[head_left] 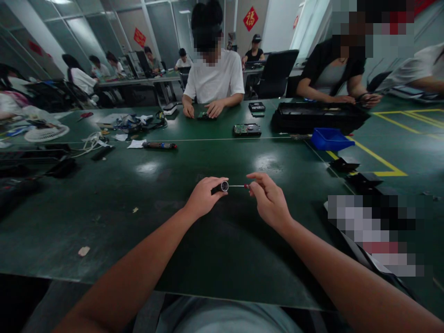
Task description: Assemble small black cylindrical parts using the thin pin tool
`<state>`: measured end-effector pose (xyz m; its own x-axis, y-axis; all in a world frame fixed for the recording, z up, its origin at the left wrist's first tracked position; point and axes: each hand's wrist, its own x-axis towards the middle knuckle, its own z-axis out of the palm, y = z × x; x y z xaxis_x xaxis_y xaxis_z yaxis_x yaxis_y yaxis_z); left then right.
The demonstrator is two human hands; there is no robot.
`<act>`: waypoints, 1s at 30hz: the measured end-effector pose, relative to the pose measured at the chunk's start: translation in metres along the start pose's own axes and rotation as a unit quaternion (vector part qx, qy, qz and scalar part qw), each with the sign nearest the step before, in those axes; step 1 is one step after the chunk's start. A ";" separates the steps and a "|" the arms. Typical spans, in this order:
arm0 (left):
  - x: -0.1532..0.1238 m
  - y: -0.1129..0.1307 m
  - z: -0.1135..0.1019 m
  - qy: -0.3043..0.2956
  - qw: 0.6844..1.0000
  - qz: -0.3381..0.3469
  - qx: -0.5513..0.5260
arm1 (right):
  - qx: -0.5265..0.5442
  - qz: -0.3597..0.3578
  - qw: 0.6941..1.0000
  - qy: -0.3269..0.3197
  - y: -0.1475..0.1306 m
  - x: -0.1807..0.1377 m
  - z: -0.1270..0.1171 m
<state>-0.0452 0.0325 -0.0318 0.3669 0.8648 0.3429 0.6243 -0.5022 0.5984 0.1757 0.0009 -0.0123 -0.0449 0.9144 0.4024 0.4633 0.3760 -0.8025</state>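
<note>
My left hand (203, 198) is closed around a small black cylinder with a silvery ring at its end (225, 186). What the cylinder is I cannot tell. In my right hand (270, 201) is a thin screwdriver (237, 186), pinched at its red handle between thumb and fingers. Its metal shaft points left and its tip reaches the ringed end of the cylinder; whether the tip is inside or only against it cannot be made out. Both hands are held above the green table (208, 259), near its front edge.
Ahead lie a circuit-board drive (247, 130) and a screwdriver-like tool (160, 145). A blue bin (331, 139) and a long black casing (317, 118) stand back right. Cables and parts (133, 122) clutter the left. A person in a white shirt (215, 76) works opposite.
</note>
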 end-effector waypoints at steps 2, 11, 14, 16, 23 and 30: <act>0.000 -0.001 0.000 -0.001 1.000 0.000 0.001 | -0.005 0.006 1.000 -0.006 0.000 0.000 0.000; 0.000 -0.002 0.001 0.008 1.000 -0.004 -0.009 | 0.036 0.023 0.999 -0.007 -0.001 -0.001 0.001; 0.000 -0.001 -0.001 0.004 1.000 -0.006 -0.008 | 0.043 0.042 0.998 -0.007 0.000 -0.002 0.002; 0.001 0.001 -0.001 0.000 1.000 -0.010 -0.007 | 0.075 0.053 0.996 0.017 0.003 -0.001 0.004; 0.002 0.004 0.001 0.027 0.999 -0.001 -0.027 | 0.293 0.119 0.946 0.072 0.011 0.008 0.014; 0.007 -0.001 -0.003 -0.019 0.997 0.068 0.004 | 0.360 0.227 0.903 0.057 0.027 0.017 0.012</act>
<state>-0.0454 0.0388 -0.0284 0.4747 0.7879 0.3922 0.5721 -0.6149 0.5428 0.1763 0.0285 -0.0321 0.1147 0.9930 -0.0297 -0.2862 0.0044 -0.9582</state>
